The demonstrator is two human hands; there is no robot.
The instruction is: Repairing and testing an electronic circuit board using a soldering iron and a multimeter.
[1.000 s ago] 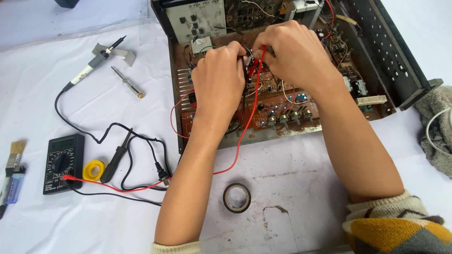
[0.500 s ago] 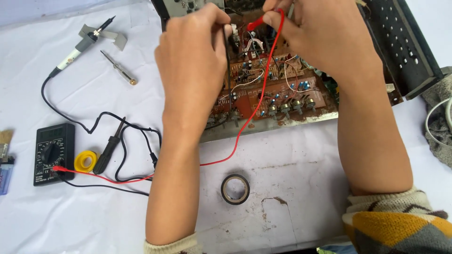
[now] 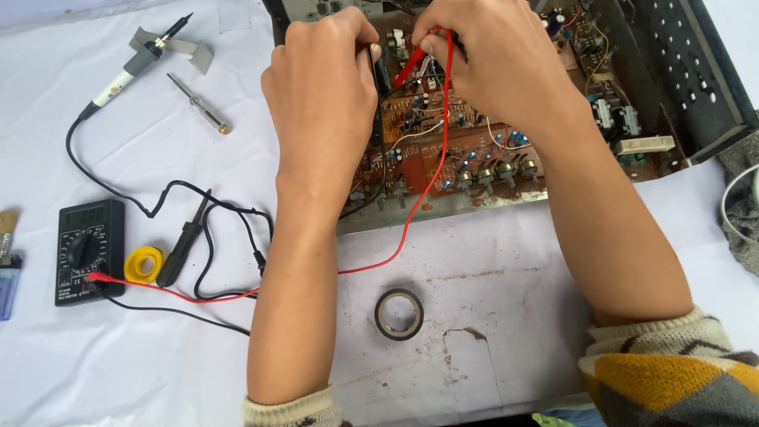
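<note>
The left hand [image 3: 320,87] pinches the black probe [image 3: 375,63], the right hand [image 3: 490,59] pinches the red probe [image 3: 409,67] — tips down on the circuit board [image 3: 443,150] between the fingers, to touch its metal spots.

Probe tips [image 3: 411,67] beneath hands

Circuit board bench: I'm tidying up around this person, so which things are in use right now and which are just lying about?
In use:
left hand with black probe
right hand with red probe
circuit board
multimeter
red lead

Lying about:
soldering iron
screwdriver
black tape roll
yellow tape roll
brush
</note>
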